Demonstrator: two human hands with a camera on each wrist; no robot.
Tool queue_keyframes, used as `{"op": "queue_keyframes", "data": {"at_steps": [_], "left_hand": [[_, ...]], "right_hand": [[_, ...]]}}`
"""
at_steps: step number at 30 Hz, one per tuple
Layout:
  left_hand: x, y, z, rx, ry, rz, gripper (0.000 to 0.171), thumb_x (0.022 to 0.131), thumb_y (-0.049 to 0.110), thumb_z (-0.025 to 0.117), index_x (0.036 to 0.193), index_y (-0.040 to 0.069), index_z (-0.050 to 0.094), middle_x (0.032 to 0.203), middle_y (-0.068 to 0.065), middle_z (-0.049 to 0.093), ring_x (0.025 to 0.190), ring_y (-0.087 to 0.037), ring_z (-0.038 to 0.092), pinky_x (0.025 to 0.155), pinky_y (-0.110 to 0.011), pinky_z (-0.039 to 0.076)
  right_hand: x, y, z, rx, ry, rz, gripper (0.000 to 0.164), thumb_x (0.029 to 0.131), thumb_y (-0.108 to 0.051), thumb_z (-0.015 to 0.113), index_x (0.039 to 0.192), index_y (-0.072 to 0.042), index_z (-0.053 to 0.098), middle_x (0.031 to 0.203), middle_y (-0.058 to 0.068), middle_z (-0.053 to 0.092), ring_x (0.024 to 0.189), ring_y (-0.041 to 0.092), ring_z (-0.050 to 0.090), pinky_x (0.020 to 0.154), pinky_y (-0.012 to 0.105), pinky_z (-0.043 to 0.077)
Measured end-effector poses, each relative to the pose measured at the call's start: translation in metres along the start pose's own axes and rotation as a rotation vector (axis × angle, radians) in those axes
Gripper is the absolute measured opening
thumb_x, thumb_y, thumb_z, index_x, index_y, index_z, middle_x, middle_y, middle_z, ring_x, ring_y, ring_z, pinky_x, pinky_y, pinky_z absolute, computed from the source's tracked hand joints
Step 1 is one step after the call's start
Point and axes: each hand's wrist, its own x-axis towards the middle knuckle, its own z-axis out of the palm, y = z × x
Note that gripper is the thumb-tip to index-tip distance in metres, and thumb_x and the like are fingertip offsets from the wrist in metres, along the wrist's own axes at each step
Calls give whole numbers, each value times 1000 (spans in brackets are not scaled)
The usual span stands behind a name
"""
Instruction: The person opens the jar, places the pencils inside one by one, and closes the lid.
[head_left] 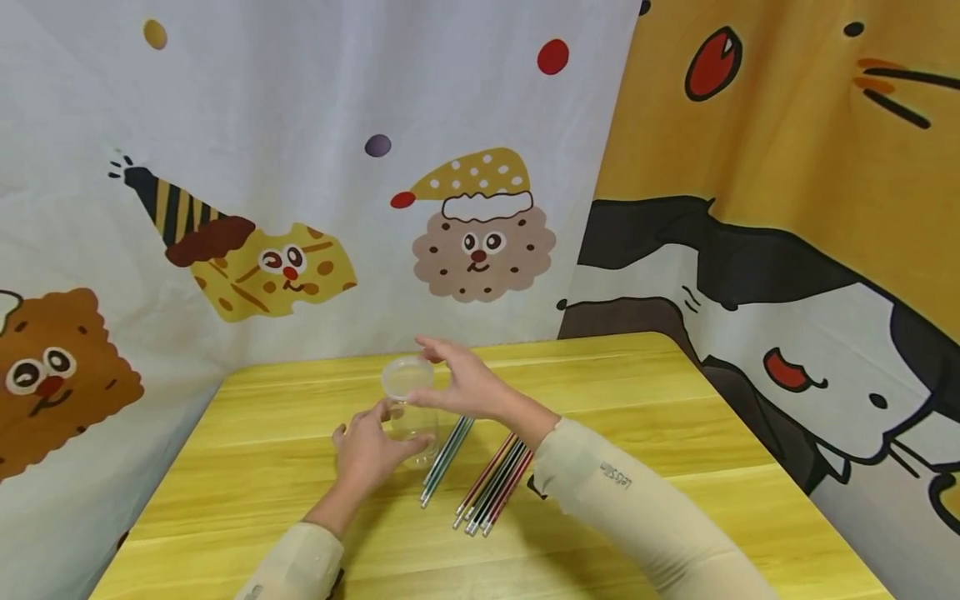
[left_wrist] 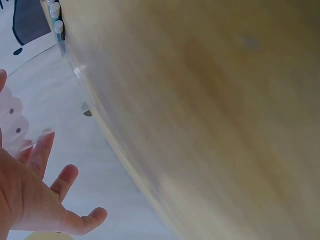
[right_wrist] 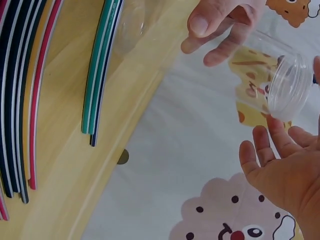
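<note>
A clear plastic jar (head_left: 415, 421) stands nearly upright over the yellow table, its lower end close to the tabletop. My left hand (head_left: 367, 446) grips its side, thumb in front and fingers behind. At the top, my right hand (head_left: 468, 387) holds the round clear lid (head_left: 407, 379) between thumb and fingers. In the right wrist view the lid's ridged rim (right_wrist: 292, 87) lies against the fingers of my right hand (right_wrist: 285, 175). Whether the lid is fully seated, I cannot tell. Only a faint edge of the jar shows in the left wrist view, above my left hand (left_wrist: 35, 195).
Teal and dark pencils (head_left: 447, 460) lie just right of the jar. Farther right is a bundle of red, black and other pencils (head_left: 495, 483), eraser ends toward me, partly under my right forearm. A cartoon-printed cloth (head_left: 300, 108) hangs behind the table (head_left: 247, 467).
</note>
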Motion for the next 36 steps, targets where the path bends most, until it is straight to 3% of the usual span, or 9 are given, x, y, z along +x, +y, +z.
{"op": "queue_keyframes", "data": {"at_steps": [7, 13, 36], "left_hand": [[0, -1, 0, 26, -16, 0, 84, 80, 61, 89, 142, 11, 65, 137, -13, 73, 135, -40, 60, 118, -81, 18], [1, -2, 1, 38, -18, 8, 88, 80, 62, 88, 147, 11, 62, 137, -12, 74, 135, -40, 60, 118, -81, 19], [-1, -4, 2, 57, -18, 9, 87, 81, 60, 89, 147, 11, 62, 134, -11, 75, 134, -40, 60, 117, -81, 21]], "right_hand": [[6, -9, 9, -20, -26, 9, 93, 96, -52, 77, 171, -27, 27, 166, 6, 50, 154, 31, 45, 124, 58, 43], [8, -12, 12, -32, -6, 4, 92, 96, -49, 79, 170, -24, 31, 166, 9, 50, 155, 34, 45, 125, 60, 41], [7, -14, 13, -21, -4, 9, 85, 96, -51, 78, 166, -21, 40, 169, 1, 47, 157, 28, 42, 128, 55, 39]]}}
